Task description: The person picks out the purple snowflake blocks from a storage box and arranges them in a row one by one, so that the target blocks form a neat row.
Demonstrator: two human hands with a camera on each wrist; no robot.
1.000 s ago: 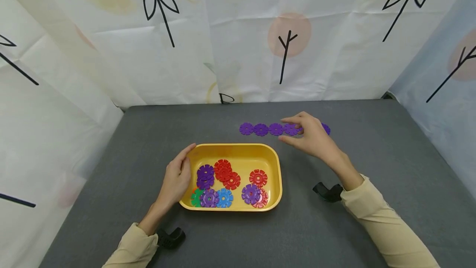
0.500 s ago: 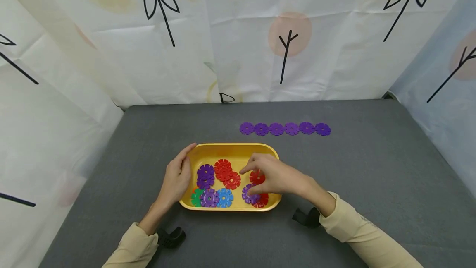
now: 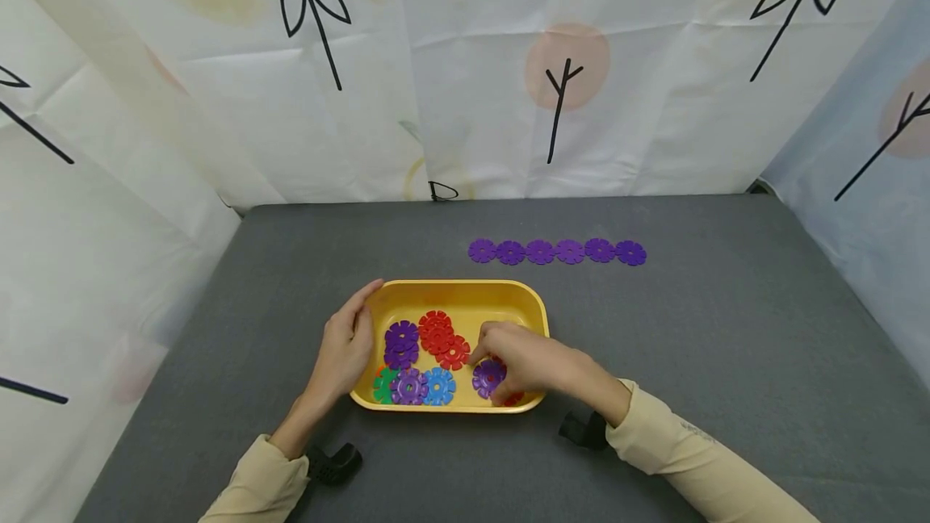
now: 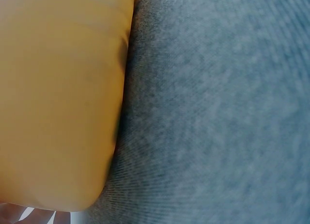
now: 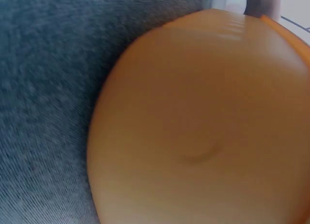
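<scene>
In the head view a shallow yellow tray [image 3: 458, 286] holds flower-shaped plastic discs. My left hand [image 3: 345, 352] holds the tray's left end, thumb by the rim. Inside the tray's right half, my right hand [image 3: 525, 357] bends over a purple disc [image 3: 488, 378], index fingertip at its upper left edge and thumb by its lower edge. Red discs beneath are mostly hidden by this hand. To the left lie red discs [image 3: 443, 339], stacked purple discs [image 3: 401, 344], another purple disc [image 3: 409, 387], a blue disc [image 3: 439, 386] and a green disc [image 3: 382, 386].
Beyond the tray, a row of several purple discs [image 3: 540, 252] lies on the grey table [image 3: 712, 305]. A printed white curtain [image 3: 472, 71] stands along the back. Both wrist views show mostly the tray's outer wall [image 4: 58, 98] and grey cloth [image 5: 43, 98].
My right hand has come from the purple row down into the tray's right half, over the purple disc there. The row's right end is uncovered. My left hand has stayed put.
</scene>
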